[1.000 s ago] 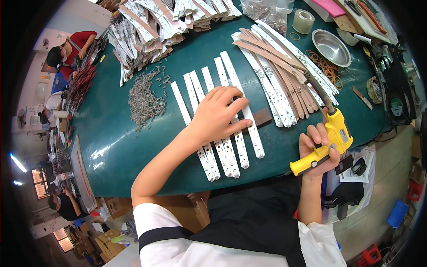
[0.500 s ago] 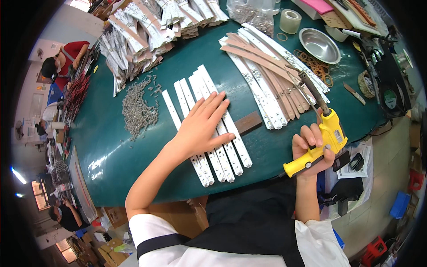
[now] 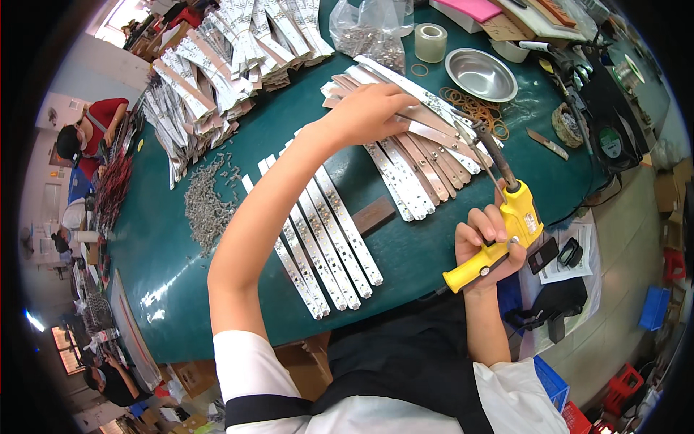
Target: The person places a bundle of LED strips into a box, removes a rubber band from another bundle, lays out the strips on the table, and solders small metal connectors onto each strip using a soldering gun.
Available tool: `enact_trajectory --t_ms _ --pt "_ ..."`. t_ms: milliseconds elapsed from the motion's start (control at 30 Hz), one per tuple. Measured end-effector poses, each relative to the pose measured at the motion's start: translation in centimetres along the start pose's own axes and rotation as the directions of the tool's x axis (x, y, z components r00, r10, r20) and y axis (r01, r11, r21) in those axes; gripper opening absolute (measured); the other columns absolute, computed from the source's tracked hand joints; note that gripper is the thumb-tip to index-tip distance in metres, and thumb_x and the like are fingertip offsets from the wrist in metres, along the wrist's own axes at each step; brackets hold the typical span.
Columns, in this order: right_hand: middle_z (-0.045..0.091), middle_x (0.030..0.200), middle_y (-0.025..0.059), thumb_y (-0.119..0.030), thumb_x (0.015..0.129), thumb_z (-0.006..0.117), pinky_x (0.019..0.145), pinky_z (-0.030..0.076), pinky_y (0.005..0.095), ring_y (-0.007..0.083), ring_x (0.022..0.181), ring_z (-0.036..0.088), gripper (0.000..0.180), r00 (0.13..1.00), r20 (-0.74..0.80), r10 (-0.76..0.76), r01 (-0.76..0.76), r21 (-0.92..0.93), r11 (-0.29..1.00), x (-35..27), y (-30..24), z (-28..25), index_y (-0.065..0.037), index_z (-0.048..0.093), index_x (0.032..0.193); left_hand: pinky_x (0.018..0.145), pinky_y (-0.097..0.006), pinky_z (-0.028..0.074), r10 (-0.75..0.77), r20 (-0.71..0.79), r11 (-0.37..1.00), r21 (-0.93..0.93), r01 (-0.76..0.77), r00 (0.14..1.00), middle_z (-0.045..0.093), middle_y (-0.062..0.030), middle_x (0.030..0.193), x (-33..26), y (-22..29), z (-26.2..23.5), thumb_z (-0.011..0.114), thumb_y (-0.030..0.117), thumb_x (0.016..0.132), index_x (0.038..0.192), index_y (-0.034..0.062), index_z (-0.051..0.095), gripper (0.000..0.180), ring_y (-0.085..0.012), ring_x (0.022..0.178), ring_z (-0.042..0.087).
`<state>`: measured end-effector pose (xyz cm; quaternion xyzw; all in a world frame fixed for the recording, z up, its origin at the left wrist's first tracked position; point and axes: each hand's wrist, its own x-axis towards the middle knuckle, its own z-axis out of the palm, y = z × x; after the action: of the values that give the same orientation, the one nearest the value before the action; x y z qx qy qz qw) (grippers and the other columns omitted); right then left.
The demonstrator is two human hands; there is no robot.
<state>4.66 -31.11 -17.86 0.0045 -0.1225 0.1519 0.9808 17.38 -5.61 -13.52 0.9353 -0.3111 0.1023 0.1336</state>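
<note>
Right hand (image 3: pixel 490 242), nearest the body: fingers wrapped fully round the grip of a yellow soldering gun (image 3: pixel 499 231), index finger lying on top near the trigger, metal tip slanting up and away over the table. The tool looks rigid and moderately heavy, plastic grip safe to hold; the metal barrel is probably hot and best kept clear of skin and strips.

On the green table (image 3: pixel 434 260) just ahead, a row of white LED strips (image 3: pixel 325 239) lies side by side, flat, with a small brown block (image 3: pixel 374 215) touching their right edge.

Further out, left hand (image 3: pixel 369 112) reaches across to the fanned pile of strips (image 3: pixel 412 145), white and brown-backed. Fingers curl down onto the pile's top; whether they pinch one strip or only rest on it, cannot tell. Strips judged light, thin, long and somewhat whippy, with fragile surface parts; best taken by the edges near mid-length so the ends do not sag.

Far left: loose heap of small metal parts (image 3: pixel 206 206). Far right: steel bowl (image 3: pixel 481 74), tape roll (image 3: pixel 431 42), rubber bands (image 3: pixel 473 108).
</note>
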Motion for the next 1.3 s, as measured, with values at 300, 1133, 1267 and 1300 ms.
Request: enact_trajectory --t_ms 300,1133,1267,1300 --pt "0.049 0.079 0.0011 -0.016 0.077 0.062 0.076 0.038 0.0297 0.0141 0.082 0.047 0.082 1.000 0.010 0.003 -0.003 0.008 1.000 0.0 -0.2 -0.1 -0.002 0.020 0.146 0.077 -0.037 0.048 0.089 -0.022 0.987 -0.131 -0.091 0.996 0.060 -0.0060 0.094 -0.7 -0.3 -0.5 0.067 0.007 0.075 0.099 0.0117 0.062 0.024 -0.0283 0.090 0.059" --pt "0.048 0.077 -0.0002 -0.017 0.077 0.063 0.075 0.038 0.0279 0.0123 0.081 0.046 0.083 0.999 0.000 0.036 -0.036 -0.033 0.999 0.1 0.0 0.0 -0.002 0.019 0.146 0.058 -0.029 0.046 0.330 0.048 0.930 0.157 -0.333 0.943 0.047 0.0007 0.075 -9.7 1.7 -4.6 0.063 0.030 0.083 0.095 0.0178 0.058 0.018 -0.0143 0.066 0.056" --pt "0.049 0.078 0.0000 -0.017 0.077 0.064 0.075 0.038 0.0279 0.0123 0.081 0.046 0.083 0.999 -0.011 0.044 -0.045 -0.034 0.998 0.0 0.0 -0.1 -0.002 0.019 0.146 0.072 -0.030 0.049 0.444 -0.057 0.875 0.240 -0.420 0.894 0.056 0.0007 0.089 -9.1 1.9 -4.5 0.064 0.015 0.075 0.096 0.0189 0.060 0.021 -0.0149 0.080 0.057" --pt "0.049 0.078 0.0000 -0.017 0.077 0.064 0.075 0.038 0.0279 0.0124 0.081 0.046 0.083 0.999 -0.014 0.046 -0.046 -0.035 0.998 0.0 0.0 -0.1 -0.002 0.019 0.146 0.076 -0.031 0.049 0.486 -0.134 0.857 0.267 -0.441 0.863 0.057 0.0006 0.094 -8.8 2.1 -4.4 0.063 0.012 0.073 0.097 0.0193 0.062 0.025 -0.0152 0.084 0.058"
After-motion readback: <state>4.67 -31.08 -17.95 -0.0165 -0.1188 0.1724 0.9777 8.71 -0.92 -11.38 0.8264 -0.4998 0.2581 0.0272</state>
